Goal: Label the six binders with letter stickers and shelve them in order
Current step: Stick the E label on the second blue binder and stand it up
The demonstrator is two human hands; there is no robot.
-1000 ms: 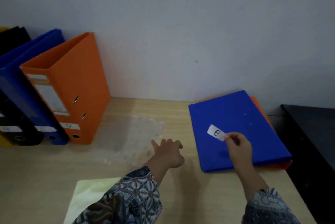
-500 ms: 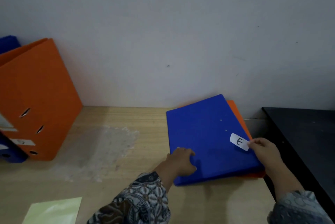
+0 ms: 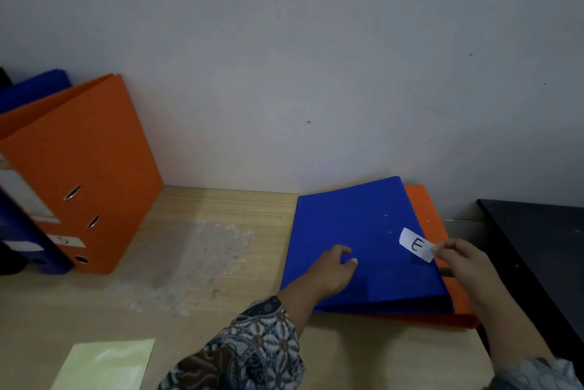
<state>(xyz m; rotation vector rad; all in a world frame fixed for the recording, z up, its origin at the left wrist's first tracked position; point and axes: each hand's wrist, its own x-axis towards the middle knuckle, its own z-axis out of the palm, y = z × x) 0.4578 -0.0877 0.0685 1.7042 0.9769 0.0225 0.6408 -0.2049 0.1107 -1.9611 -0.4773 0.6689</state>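
Note:
A blue binder (image 3: pixel 357 231) lies flat on the wooden desk, stacked on an orange binder (image 3: pixel 423 209) whose edge shows at the right and front. My left hand (image 3: pixel 331 269) rests on the blue cover near its front left, fingers curled against it. My right hand (image 3: pixel 461 260) pinches a white sticker marked "E" (image 3: pixel 416 245) over the blue binder's right edge. At the left, an orange binder (image 3: pixel 79 168) stands upright with a blue binder (image 3: pixel 22 225) beside it.
A pale green sheet (image 3: pixel 104 364) lies at the desk's front left. A rough whitish patch (image 3: pixel 196 260) marks the desk's middle. A black surface (image 3: pixel 537 257) borders the desk on the right. The grey wall rises right behind the binders.
My left hand moved right from the bare desk onto the blue binder. My right hand carried the "E" sticker from the cover's middle to its right edge. The view shifted right.

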